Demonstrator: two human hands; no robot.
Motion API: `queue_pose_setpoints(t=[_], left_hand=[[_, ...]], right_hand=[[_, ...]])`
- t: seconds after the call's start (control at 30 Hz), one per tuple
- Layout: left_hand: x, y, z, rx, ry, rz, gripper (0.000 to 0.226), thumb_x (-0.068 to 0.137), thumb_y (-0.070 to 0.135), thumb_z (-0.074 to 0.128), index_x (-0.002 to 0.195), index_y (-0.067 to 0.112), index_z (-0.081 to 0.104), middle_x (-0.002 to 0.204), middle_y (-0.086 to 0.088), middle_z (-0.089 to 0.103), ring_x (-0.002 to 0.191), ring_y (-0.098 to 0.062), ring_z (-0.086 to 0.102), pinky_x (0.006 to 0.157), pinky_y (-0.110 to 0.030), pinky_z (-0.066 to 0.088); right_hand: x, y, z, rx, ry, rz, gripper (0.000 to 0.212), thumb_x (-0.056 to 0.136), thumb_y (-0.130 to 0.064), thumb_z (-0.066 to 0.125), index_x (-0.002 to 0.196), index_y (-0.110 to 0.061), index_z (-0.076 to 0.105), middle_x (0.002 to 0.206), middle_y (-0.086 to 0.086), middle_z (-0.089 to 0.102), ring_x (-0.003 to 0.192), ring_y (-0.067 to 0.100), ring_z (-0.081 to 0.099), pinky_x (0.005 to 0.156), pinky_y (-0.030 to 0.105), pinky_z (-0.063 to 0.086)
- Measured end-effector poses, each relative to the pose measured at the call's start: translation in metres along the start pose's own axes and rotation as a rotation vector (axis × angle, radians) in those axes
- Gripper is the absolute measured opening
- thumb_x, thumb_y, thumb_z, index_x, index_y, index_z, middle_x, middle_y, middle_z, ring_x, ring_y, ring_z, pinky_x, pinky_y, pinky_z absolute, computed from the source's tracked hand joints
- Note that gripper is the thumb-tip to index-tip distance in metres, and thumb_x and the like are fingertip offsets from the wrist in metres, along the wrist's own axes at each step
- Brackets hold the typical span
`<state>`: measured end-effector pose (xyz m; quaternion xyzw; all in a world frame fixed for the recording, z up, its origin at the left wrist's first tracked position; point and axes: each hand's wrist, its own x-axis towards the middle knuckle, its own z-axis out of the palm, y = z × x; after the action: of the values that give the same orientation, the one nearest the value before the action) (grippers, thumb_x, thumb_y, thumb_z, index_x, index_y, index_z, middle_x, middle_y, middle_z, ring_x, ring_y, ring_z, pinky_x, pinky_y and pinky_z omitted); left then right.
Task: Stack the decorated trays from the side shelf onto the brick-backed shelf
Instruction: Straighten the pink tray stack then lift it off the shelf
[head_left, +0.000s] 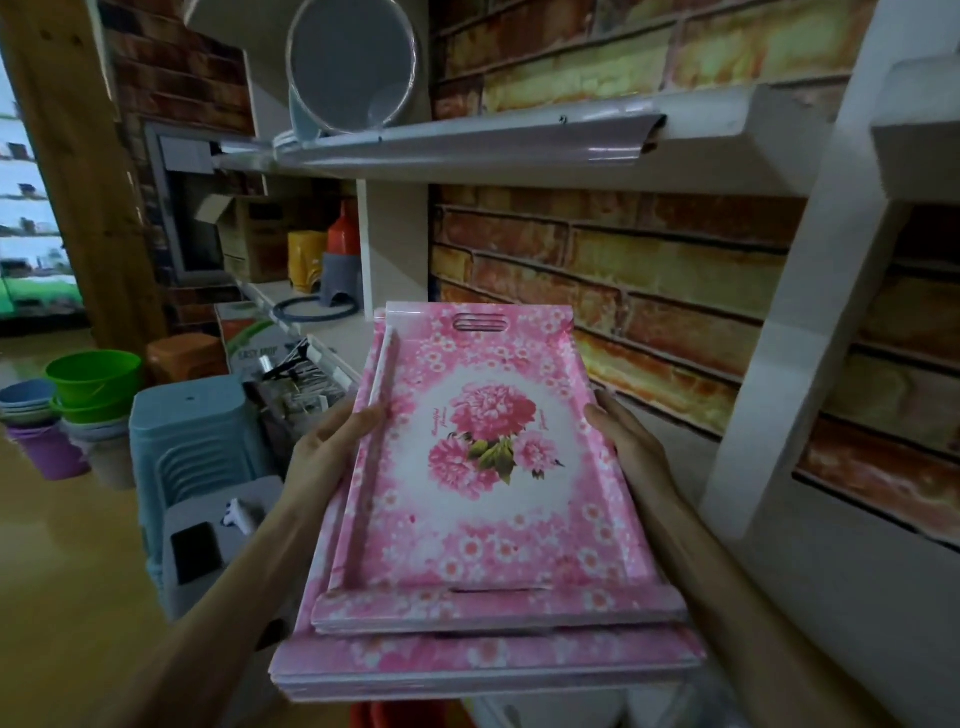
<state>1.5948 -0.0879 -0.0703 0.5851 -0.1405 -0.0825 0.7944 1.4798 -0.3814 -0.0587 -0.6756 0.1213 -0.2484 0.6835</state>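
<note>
Pink flowered trays (488, 467), nested in a stack, are held level in front of the brick-backed shelf (810, 561). The stack is clasped at its long edges by the left hand (332, 447) and the right hand (628, 441), probably so that it is kept from sliding apart. Buckets (93, 379) and stools (192, 441) are seen on the left.

Housewares shop, stacked plastic buckets (93, 384), stools (195, 441), boxed stock (254, 239) on shelves
</note>
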Motion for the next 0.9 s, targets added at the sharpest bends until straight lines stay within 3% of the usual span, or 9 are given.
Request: queue_pose_setpoints(t=[0.07, 0.13, 0.23, 0.37, 0.5, 0.6, 0.7, 0.8, 0.9], left_hand=[[0.029, -0.004, 0.004, -0.013, -0.050, -0.009, 0.029, 0.077, 0.038, 0.076, 0.104, 0.028, 0.076, 0.100, -0.010, 0.077, 0.086, -0.031, 0.075, 0.062, -0.030, 0.059], [0.060, -0.011, 0.011, -0.032, -0.115, -0.021, 0.027, 0.079, 0.037, 0.075, 0.104, 0.028, 0.076, 0.101, -0.011, 0.077, 0.087, -0.031, 0.075, 0.063, -0.031, 0.060], [0.109, -0.024, 0.024, -0.030, -0.217, -0.056, 0.036, 0.078, 0.039, 0.076, 0.111, 0.024, 0.074, 0.104, -0.014, 0.075, 0.091, -0.034, 0.074, 0.069, -0.036, 0.060], [0.170, -0.044, 0.049, -0.002, -0.361, -0.106, 0.043, 0.076, 0.042, 0.078, 0.115, 0.025, 0.071, 0.108, -0.013, 0.075, 0.097, -0.035, 0.072, 0.083, -0.047, 0.058], [0.213, -0.057, 0.082, 0.018, -0.459, -0.139, 0.034, 0.077, 0.038, 0.077, 0.108, 0.025, 0.075, 0.102, -0.010, 0.077, 0.091, -0.028, 0.074, 0.069, -0.033, 0.060], [0.236, -0.065, 0.104, 0.035, -0.534, -0.166, 0.030, 0.078, 0.037, 0.076, 0.106, 0.026, 0.076, 0.099, -0.007, 0.078, 0.090, -0.026, 0.075, 0.063, -0.027, 0.059], [0.252, -0.074, 0.125, 0.041, -0.589, -0.197, 0.024, 0.080, 0.034, 0.074, 0.102, 0.025, 0.077, 0.096, -0.006, 0.078, 0.087, -0.024, 0.075, 0.059, -0.024, 0.059], [0.264, -0.085, 0.142, 0.049, -0.659, -0.230, 0.027, 0.081, 0.033, 0.074, 0.106, 0.023, 0.076, 0.099, -0.007, 0.078, 0.091, -0.025, 0.075, 0.065, -0.027, 0.060], [0.275, -0.097, 0.155, 0.053, -0.707, -0.265, 0.030, 0.080, 0.034, 0.075, 0.107, 0.022, 0.076, 0.099, -0.008, 0.078, 0.091, -0.027, 0.075, 0.071, -0.032, 0.061]], right_hand=[[0.019, 0.005, -0.001, -0.011, 0.056, 0.002, 0.019, 0.083, -0.037, 0.070, 0.093, -0.053, 0.072, 0.096, -0.022, 0.074, 0.089, 0.003, 0.072, 0.072, 0.023, 0.055], [0.037, 0.011, -0.004, -0.014, 0.125, 0.001, 0.031, 0.082, -0.038, 0.071, 0.112, -0.044, 0.069, 0.100, -0.021, 0.074, 0.091, 0.004, 0.071, 0.075, 0.024, 0.055], [0.055, 0.019, -0.012, -0.018, 0.219, -0.001, 0.039, 0.078, -0.044, 0.072, 0.116, -0.047, 0.065, 0.094, -0.026, 0.073, 0.084, 0.000, 0.072, 0.062, 0.016, 0.055], [0.074, 0.029, -0.023, 0.038, 0.247, 0.029, 0.058, 0.071, -0.055, 0.074, 0.126, -0.045, 0.059, 0.115, -0.009, 0.072, 0.101, 0.018, 0.071, 0.089, 0.041, 0.055], [0.083, 0.035, -0.036, 0.055, 0.418, 0.039, 0.064, 0.068, -0.052, 0.078, 0.128, -0.043, 0.059, 0.117, -0.003, 0.072, 0.103, 0.024, 0.070, 0.097, 0.047, 0.052], [0.086, 0.041, -0.044, 0.065, 0.538, 0.032, 0.060, 0.071, -0.047, 0.079, 0.128, -0.040, 0.060, 0.108, -0.005, 0.075, 0.095, 0.022, 0.073, 0.089, 0.042, 0.056], [0.086, 0.044, -0.048, 0.069, 0.633, 0.036, 0.059, 0.072, -0.046, 0.079, 0.127, -0.037, 0.061, 0.104, -0.006, 0.076, 0.090, 0.018, 0.074, 0.072, 0.030, 0.060], [0.086, 0.048, -0.052, 0.076, 0.774, 0.043, 0.054, 0.071, -0.046, 0.079, 0.123, -0.038, 0.064, 0.088, -0.015, 0.077, 0.076, 0.009, 0.074, 0.052, 0.016, 0.055], [0.088, 0.057, -0.058, 0.066, 0.878, 0.052, 0.052, 0.071, -0.044, 0.080, 0.120, -0.035, 0.065, 0.081, -0.018, 0.076, 0.070, 0.006, 0.073, 0.050, 0.014, 0.053]])
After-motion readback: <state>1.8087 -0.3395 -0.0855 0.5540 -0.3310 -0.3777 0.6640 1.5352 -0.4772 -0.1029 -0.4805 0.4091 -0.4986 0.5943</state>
